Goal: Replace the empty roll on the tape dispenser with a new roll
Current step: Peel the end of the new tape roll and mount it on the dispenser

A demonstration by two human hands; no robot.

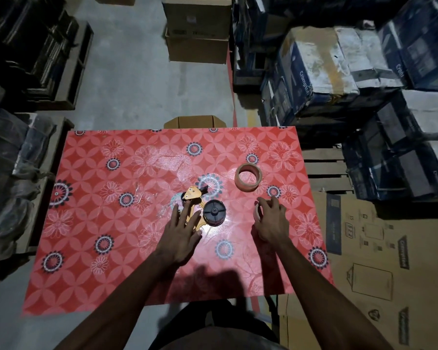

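I see the tape dispenser [208, 212] lying near the middle of the red floral table [106, 231], its black hub bare; my left hand [181, 236] rests on its orange frame with the fingers straight. My right hand [272, 223], well apart from the left, is curled over the pale empty roll [256, 210]; I cannot tell whether it grips it. The new roll [248, 186] lies flat just beyond the right hand, untouched.
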